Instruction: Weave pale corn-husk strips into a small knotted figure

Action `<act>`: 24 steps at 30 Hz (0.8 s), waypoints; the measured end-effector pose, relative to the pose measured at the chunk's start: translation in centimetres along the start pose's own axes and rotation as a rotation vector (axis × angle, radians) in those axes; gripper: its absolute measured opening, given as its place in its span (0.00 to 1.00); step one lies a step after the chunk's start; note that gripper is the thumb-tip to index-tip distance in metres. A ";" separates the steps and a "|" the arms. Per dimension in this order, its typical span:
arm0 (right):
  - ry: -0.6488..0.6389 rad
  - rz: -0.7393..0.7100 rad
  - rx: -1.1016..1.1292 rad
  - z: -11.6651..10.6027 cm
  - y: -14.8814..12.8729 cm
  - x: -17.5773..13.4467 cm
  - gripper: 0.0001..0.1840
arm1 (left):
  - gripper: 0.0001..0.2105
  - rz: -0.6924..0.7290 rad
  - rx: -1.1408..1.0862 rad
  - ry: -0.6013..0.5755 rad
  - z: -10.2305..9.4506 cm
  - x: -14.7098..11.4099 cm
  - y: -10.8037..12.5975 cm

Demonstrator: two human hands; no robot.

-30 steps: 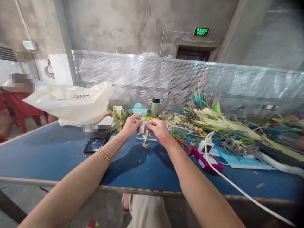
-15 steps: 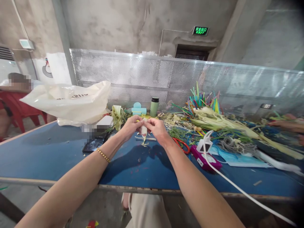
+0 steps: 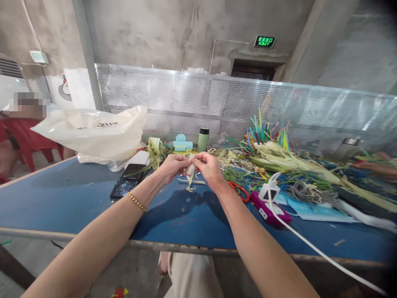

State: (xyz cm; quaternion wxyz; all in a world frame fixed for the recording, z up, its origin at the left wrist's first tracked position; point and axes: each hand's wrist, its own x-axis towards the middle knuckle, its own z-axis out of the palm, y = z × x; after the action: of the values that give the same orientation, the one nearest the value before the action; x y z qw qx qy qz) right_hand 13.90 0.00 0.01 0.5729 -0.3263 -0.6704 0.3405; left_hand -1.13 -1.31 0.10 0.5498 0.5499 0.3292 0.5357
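Note:
Above the blue table (image 3: 87,211), my left hand (image 3: 174,166) and my right hand (image 3: 208,167) meet with bent, closed fingers. Between their fingertips is a pale strip of corn husk (image 3: 191,173), its thin frayed end hanging down toward the tabletop. Both hands pinch it near its upper end; my fingers cover part of it. Thin pale scraps (image 3: 194,181) lie on the table just below. To the right of my right hand are red-handled scissors (image 3: 239,191), their blades not clearly visible.
On the left are a large white plastic bag (image 3: 93,128) and a dark phone (image 3: 120,188). A green bottle (image 3: 203,140) stands behind my hands. Dried husks (image 3: 288,159), cords (image 3: 310,188), a purple power strip (image 3: 269,209) and a white cable (image 3: 305,244) fill the right. Another person's hand (image 3: 378,165) is at far right.
The husk strip now hangs more tilted and looks narrower between my fingers. My right hand's fingers have shifted slightly up. The whole view has moved a little.

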 end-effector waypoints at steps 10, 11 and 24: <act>-0.091 -0.045 -0.050 0.0 -0.5 -0.2 0.07 | 0.04 0.014 -0.066 0.015 0.0 -0.1 0.6; -0.086 -0.046 -0.060 0.0 -0.5 -0.2 0.08 | 0.03 0.009 -0.066 0.014 0.0 -0.1 0.7; -0.101 -0.021 -0.124 -0.3 -1.1 -0.4 0.10 | 0.02 0.025 -0.087 -0.004 -0.2 -0.1 0.9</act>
State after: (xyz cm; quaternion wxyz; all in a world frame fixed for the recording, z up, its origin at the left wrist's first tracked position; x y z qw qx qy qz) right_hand 14.16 -0.95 0.73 0.5206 -0.3366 -0.7216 0.3081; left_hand -1.50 -1.49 0.87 0.5671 0.5307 0.2974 0.5553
